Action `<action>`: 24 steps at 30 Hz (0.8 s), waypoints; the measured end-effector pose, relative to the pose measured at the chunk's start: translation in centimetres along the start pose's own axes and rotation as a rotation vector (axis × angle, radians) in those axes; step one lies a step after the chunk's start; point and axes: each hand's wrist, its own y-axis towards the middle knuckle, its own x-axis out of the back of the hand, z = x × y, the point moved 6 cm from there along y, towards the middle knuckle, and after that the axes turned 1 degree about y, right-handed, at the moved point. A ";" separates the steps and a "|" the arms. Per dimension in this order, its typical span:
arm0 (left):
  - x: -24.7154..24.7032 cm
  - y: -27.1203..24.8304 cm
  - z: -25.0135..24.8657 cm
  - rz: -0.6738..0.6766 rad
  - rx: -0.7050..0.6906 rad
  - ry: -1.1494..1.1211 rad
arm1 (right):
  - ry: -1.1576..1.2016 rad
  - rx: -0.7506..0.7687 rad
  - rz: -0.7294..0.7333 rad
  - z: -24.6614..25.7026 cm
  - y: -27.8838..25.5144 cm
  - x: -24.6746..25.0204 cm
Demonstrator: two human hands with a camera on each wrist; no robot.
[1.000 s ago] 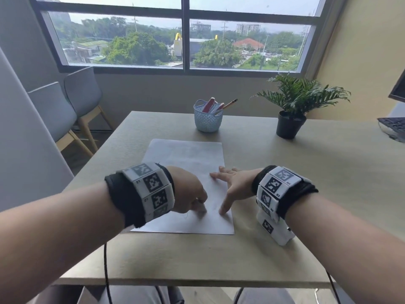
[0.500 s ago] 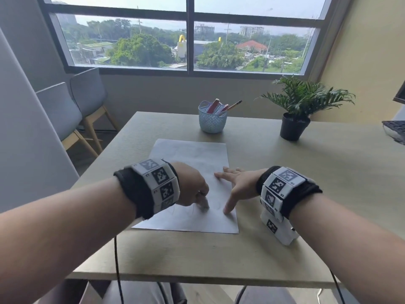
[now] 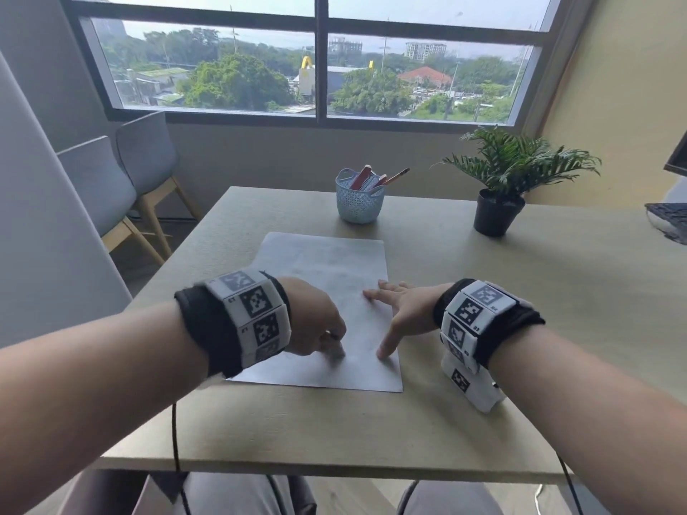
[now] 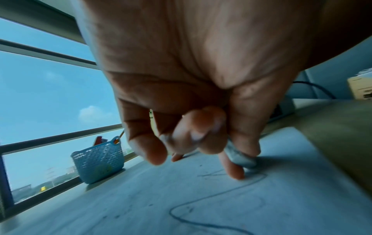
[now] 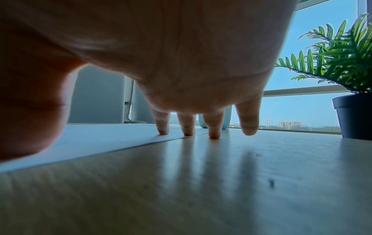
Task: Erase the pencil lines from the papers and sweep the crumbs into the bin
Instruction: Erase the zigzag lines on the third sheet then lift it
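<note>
Now, your left hand (image 3: 314,317): fingers curled, thumb and forefinger pinching a small grey eraser (image 4: 240,157) whose lower end pokes out below the fingertips.
Eraser on paper: its tip presses on the sheet of paper (image 3: 327,291) near the sheet's near edge, right at the end of a pencil line (image 4: 211,196).
Pencil line: it curves away from the eraser toward the wrist camera in a long loop; a fainter stroke lies just beside your fingertip.
Crumbs: a few dark specks (image 4: 116,216) are scattered on the sheet in the left wrist view.
Your right hand (image 3: 403,310): flat and spread, holding nothing; the thumb and two fingertips (image 5: 163,128) press on the sheet's right edge, the next fingertip lands on the table (image 3: 520,291) just past the edge, and the little finger is lifted.
Sheet: it lies flat in the middle of the table, between your two wrists.
Far side: a blue basket (image 3: 358,202) with pencils stands beyond the sheet, and a potted plant (image 3: 500,191) stands well to its right.
Bin: you cannot pick one out in any view.
</note>
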 end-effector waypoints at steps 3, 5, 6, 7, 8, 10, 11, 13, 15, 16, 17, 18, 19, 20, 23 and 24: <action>-0.1 -0.4 -0.3 0.013 -0.016 0.030 | -0.011 -0.002 0.000 0.0 0.0 0.0; 0.2 0.0 0.5 -0.001 0.024 0.011 | -0.017 -0.003 -0.001 0.0 -0.1 0.0; 0.4 0.2 0.9 -0.015 0.046 0.001 | -0.018 -0.003 -0.002 0.1 -0.1 0.0; 0.6 0.4 1.2 -0.028 0.062 -0.005 | -0.019 -0.004 -0.004 0.1 -0.1 0.1; 0.6 0.4 1.2 -0.036 0.066 -0.004 | -0.021 -0.004 -0.006 0.1 0.0 0.1; 0.4 0.1 0.8 -0.027 0.048 0.003 | -0.018 -0.005 -0.006 0.1 0.0 0.1; 0.2 -0.2 0.4 -0.011 0.033 0.012 | -0.016 -0.006 -0.004 0.1 0.0 0.1; 0.0 -0.8 -0.2 0.020 0.014 0.035 | -0.015 -0.005 -0.002 0.1 0.0 0.1; 0.0 -0.9 0.2 0.035 0.031 0.026 | -0.013 0.004 -0.003 0.2 -0.2 0.1; 0.1 -0.8 0.8 0.038 0.055 0.015 | -0.009 0.007 -0.006 0.3 -0.3 0.2; 0.2 -0.7 1.3 0.033 0.081 0.008 | -0.008 0.008 -0.008 0.4 -0.5 0.2; 0.2 -0.6 1.6 0.028 0.102 0.000 | -0.011 0.005 -0.009 0.4 -0.6 0.3; 0.1 -0.6 1.8 0.025 0.114 -0.011 | -0.023 -0.003 -0.010 0.5 -0.7 0.3; 0.0 -0.5 1.7 0.024 0.117 -0.023 | -0.045 -0.015 -0.012 0.5 -0.9 0.4; -0.2 -0.6 1.0 0.007 0.101 -0.042 | -0.104 -0.011 -0.035 1.3 -1.9 0.7; -0.1 -0.5 0.8 -0.001 0.095 -0.042 | -0.106 0.010 -0.033 1.7 -2.2 0.7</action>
